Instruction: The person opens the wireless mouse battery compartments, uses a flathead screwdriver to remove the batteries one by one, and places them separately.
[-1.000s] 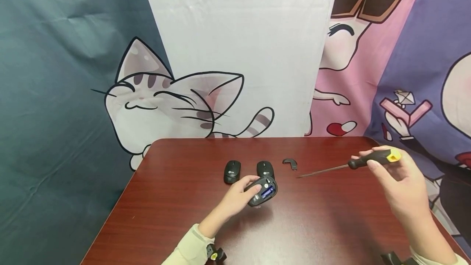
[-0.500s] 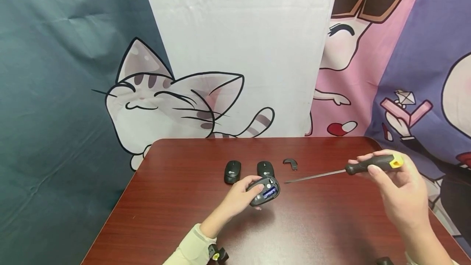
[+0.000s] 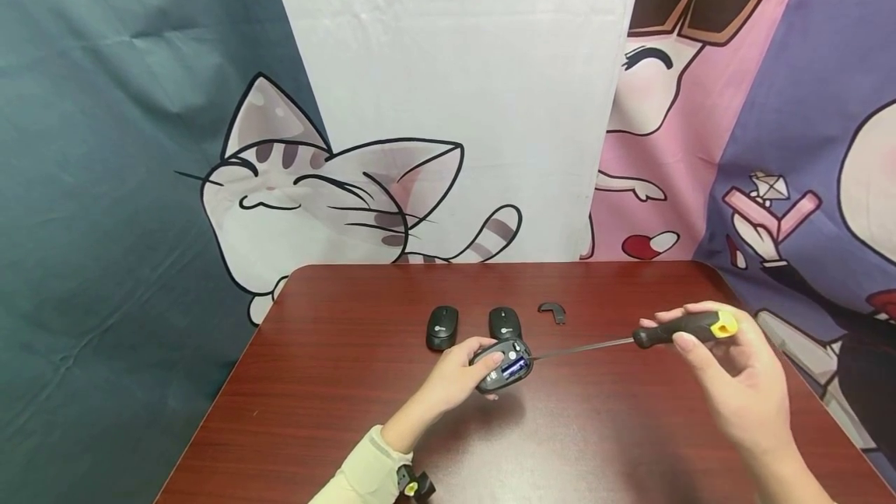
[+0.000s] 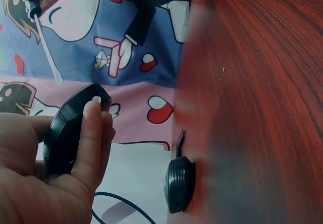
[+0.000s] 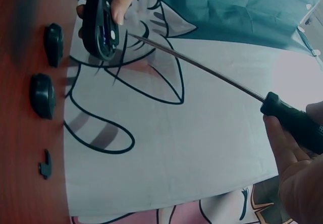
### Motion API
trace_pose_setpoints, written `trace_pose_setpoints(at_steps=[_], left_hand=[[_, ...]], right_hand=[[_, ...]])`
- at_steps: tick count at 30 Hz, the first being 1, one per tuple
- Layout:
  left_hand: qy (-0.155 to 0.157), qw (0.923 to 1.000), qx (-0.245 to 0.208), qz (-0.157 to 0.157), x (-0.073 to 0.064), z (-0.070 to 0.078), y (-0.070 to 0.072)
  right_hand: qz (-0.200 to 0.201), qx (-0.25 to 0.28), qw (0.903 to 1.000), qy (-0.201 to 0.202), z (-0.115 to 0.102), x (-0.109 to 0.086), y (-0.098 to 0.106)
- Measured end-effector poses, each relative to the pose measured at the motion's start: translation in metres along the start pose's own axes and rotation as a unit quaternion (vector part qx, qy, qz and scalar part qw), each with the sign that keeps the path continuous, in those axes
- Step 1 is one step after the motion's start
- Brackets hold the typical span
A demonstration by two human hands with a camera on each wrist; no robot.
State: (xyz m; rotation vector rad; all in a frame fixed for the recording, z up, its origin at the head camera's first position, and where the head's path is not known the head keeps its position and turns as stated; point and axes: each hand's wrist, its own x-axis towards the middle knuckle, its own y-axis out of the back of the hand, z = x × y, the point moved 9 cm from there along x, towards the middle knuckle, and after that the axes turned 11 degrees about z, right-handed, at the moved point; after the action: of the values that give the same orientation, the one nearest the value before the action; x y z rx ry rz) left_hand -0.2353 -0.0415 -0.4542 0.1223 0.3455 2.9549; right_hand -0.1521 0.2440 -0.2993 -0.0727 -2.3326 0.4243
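Observation:
My left hand (image 3: 455, 373) grips a black computer mouse (image 3: 495, 382) above the table, thumb across its upturned underside. The battery bay is uncovered, and a blue battery (image 3: 516, 367) shows inside. My right hand (image 3: 743, 391) holds a screwdriver (image 3: 675, 330) with a black handle and yellow end, its long shaft aimed left. In the head view the tip overlaps the mouse's right edge, but the right wrist view shows a small gap between the shaft (image 5: 202, 68) and the mouse (image 5: 93, 24).
Two more black mice, one at the left (image 3: 442, 328) and one just behind the held mouse (image 3: 504, 321), rest on the reddish-brown table (image 3: 336, 379). A small curved black piece (image 3: 555, 311) lies to their right. Behind the table hangs a cartoon-printed cloth (image 3: 462, 84).
My right hand has carried the screwdriver left and slightly down, bringing its tip close to the held mouse. The left hand and its mouse have shifted slightly to the right.

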Motion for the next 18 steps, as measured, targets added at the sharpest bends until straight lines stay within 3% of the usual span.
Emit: trace_pose_setpoints(at_steps=[4,9,13,15,18], left_hand=[[0.0,0.9998,0.022,0.005,0.0007,-0.0011,-0.0011],[0.0,0.9997,0.021,0.008,0.0011,-0.0026,-0.0011],[0.003,1.0,0.001,0.007,-0.001,-0.0018,-0.0006],[0.005,0.9999,-0.011,0.007,-0.0016,-0.0016,-0.0004],[0.007,0.9997,-0.023,0.008,-0.0027,-0.0025,0.0013]], right_hand=[[-0.003,-0.03,0.9995,0.004,0.0036,-0.0035,-0.0022],[0.008,-0.134,0.9909,0.002,0.0075,-0.0074,-0.0026],[0.022,-0.242,0.97,-0.007,0.0088,-0.0095,-0.0025],[0.027,-0.303,0.9526,-0.012,0.0089,-0.01,-0.0021],[0.025,-0.349,0.9367,-0.009,0.0086,-0.0109,-0.0038]])
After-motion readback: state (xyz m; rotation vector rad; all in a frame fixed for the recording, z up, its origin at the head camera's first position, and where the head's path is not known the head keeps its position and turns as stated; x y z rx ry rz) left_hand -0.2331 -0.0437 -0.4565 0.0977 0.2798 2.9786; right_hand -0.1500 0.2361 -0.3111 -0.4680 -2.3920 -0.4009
